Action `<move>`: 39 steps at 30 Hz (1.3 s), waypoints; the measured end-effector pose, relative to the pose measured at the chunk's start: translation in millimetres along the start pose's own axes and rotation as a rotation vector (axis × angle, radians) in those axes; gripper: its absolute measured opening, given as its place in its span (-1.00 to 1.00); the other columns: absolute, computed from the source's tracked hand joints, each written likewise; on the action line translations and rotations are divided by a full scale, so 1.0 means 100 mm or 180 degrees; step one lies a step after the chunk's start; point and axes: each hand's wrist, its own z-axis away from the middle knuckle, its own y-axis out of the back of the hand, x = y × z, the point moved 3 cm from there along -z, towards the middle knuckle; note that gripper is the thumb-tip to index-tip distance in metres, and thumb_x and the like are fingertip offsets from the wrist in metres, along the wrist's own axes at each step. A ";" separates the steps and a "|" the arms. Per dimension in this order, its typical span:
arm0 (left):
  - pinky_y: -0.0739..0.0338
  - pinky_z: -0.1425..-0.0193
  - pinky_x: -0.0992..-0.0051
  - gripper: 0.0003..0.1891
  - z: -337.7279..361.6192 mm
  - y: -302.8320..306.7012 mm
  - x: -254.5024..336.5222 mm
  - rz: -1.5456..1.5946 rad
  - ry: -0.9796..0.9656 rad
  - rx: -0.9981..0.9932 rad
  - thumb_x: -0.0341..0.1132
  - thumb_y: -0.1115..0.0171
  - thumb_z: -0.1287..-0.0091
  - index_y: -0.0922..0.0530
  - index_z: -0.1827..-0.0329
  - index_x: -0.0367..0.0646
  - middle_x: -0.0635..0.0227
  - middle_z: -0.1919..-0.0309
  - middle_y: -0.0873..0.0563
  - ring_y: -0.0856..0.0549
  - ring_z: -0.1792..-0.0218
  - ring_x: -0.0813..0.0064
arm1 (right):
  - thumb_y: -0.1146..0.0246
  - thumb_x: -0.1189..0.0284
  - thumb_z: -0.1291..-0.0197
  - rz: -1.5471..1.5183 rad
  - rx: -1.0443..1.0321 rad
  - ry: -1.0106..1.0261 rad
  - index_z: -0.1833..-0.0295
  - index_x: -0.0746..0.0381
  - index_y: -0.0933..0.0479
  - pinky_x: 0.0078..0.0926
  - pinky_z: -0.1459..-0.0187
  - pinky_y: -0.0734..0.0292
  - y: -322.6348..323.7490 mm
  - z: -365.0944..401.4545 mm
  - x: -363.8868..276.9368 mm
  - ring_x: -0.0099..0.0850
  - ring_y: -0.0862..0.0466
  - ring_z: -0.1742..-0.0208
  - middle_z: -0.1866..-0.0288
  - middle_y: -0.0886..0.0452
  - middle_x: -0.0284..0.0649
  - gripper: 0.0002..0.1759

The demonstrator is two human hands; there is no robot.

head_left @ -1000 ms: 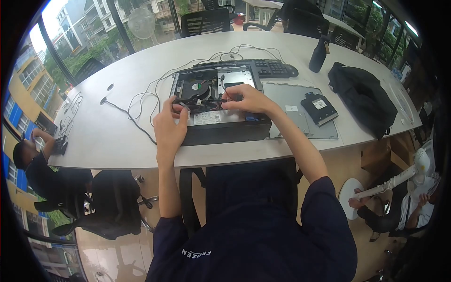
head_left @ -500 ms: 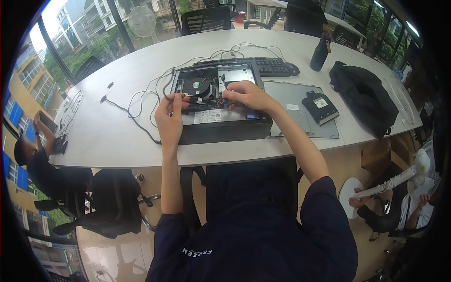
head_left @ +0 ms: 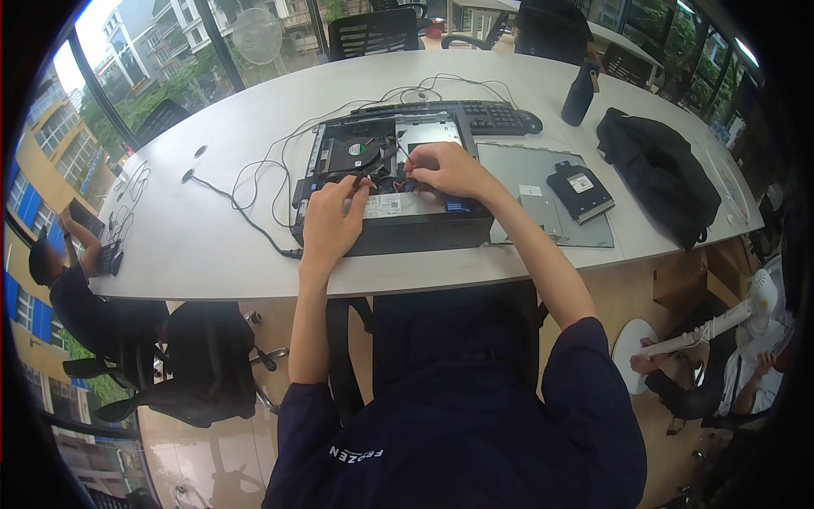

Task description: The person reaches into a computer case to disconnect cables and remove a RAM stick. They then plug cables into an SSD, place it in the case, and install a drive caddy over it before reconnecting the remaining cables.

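Note:
An opened black computer case (head_left: pixel 398 234) lies on the white table, its inside facing up. A round black fan (head_left: pixel 357 149) sits in its left half, and a silver metal part (head_left: pixel 428 130) in its upper right. My left hand (head_left: pixel 335 216) reaches over the front edge, thumb and fingers pinched at the dark cables below the fan. My right hand (head_left: pixel 448 172) comes in from the right, its fingertips pinched by a thin dark cable near the case's middle. What exactly each pinch holds is too small to make out.
Right of the case, a grey metal panel (head_left: pixel 585 231) bears a black drive (head_left: pixel 581 192). Behind are a keyboard (head_left: pixel 487 119) and loose cables. A dark bottle (head_left: pixel 580 95) and a black bag (head_left: pixel 657 174) stand farther right. People sit at both sides.
My left hand has moved right, from the case's left end to the cables near its middle, and the dark cable it held is no longer raised there. My right hand has barely moved.

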 end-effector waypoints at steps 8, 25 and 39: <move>-0.44 0.20 0.24 -0.83 0.03 -0.07 -0.06 -0.0636 0.0167 0.0089 -0.24 -0.25 -0.39 -0.68 0.22 -0.15 0.21 0.47 -0.66 -0.60 0.39 0.16 | -0.28 0.43 -0.23 0.0317 0.0144 0.0258 0.04 0.30 -0.57 -0.47 0.17 -0.58 -0.01 0.02 -0.04 -0.42 -0.72 0.26 0.27 -0.73 -0.12 -0.77; -0.45 0.33 0.32 -0.89 0.11 -0.07 -0.01 -0.1064 -0.0180 0.0666 -0.29 -0.31 -0.29 -0.72 0.30 -0.11 0.34 0.53 -0.69 -0.67 0.45 0.25 | -0.41 0.20 -0.03 0.1899 -0.0425 -0.0214 0.21 0.23 -0.75 -0.25 0.13 -0.68 -0.12 -0.52 -0.24 -0.16 -0.78 0.22 0.25 -0.76 -0.01 -0.67; -0.48 0.35 0.32 -0.89 0.13 -0.06 0.01 -0.1015 -0.0128 0.0643 -0.28 -0.34 -0.26 -0.70 0.34 -0.12 0.34 0.43 -0.70 -0.67 0.43 0.27 | -0.31 0.29 -0.19 0.0404 -0.0292 -0.0526 0.25 0.30 -0.71 -0.39 0.19 -0.65 0.01 -0.39 -0.21 -0.37 -0.78 0.22 0.36 -0.76 -0.12 -0.73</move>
